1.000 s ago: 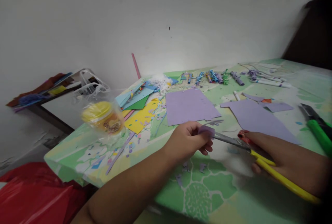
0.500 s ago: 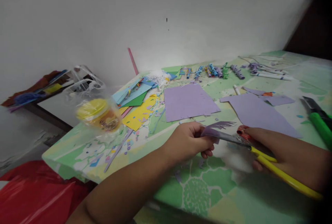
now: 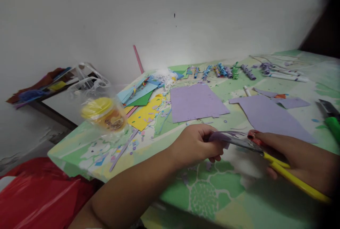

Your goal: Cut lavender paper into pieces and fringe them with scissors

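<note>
My left hand (image 3: 203, 144) pinches a small purple paper piece (image 3: 220, 137) whose right end is cut into thin fringe strips. Yellow-handled scissors (image 3: 287, 174) are in my right hand (image 3: 287, 151), their blades reaching left to the fringed piece. A small red item (image 3: 254, 135) shows at my right fingertips; what it is I cannot make out. Behind the hands lie a purple sheet (image 3: 196, 103) and, to its right, a second purple sheet (image 3: 271, 115) with an irregular outline.
A yellow-lidded tub (image 3: 114, 117) in clear plastic stands at the left. Fringed paper rolls (image 3: 221, 70) line the back, with white shreds (image 3: 164, 76) and coloured sheets (image 3: 142, 96) left of them. A green cutter (image 3: 333, 128) lies far right; a red bag (image 3: 45, 193) is lower left.
The view has shifted slightly, so most things sit a little further right. The fringe strips, fanned upward before, now lie lower, close along the scissor blades.
</note>
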`<state>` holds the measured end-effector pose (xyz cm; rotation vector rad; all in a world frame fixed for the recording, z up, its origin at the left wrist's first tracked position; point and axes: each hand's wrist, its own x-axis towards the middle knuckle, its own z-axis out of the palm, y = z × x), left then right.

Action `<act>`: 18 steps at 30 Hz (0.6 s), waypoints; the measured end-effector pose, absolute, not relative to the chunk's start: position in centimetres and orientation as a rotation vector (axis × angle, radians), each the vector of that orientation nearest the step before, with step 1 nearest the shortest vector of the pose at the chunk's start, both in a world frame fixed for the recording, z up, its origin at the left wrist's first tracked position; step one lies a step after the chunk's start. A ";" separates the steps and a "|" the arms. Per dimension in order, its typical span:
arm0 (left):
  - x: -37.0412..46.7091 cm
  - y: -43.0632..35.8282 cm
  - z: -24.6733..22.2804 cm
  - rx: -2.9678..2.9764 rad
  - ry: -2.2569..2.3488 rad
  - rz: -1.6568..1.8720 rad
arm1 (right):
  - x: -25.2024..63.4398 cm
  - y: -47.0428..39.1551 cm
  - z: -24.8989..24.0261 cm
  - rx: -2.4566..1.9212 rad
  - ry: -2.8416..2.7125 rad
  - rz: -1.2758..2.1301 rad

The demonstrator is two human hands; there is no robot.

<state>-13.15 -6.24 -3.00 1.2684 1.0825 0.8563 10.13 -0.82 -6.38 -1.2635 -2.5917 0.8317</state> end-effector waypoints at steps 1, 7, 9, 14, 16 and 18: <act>-13.2 -6.3 -3.0 1.275 1.080 0.853 | 10.3 -0.7 -6.4 -1.227 -2.645 0.899; -13.2 -6.3 -3.0 1.242 1.084 0.858 | 10.8 0.1 -6.7 -1.189 -2.743 1.025; -13.2 -6.2 -3.0 1.226 1.084 0.861 | 10.9 0.2 -6.9 -1.195 -2.754 1.005; -13.2 -6.0 -2.8 1.209 1.119 0.819 | 11.4 0.4 -7.5 -1.232 -2.771 0.823; -13.1 -6.1 -2.6 1.215 1.108 0.803 | 11.6 0.3 -7.5 -1.252 -2.739 0.661; -13.0 -6.1 -2.6 1.200 1.120 0.803 | 11.8 0.2 -7.4 -1.260 -2.705 0.527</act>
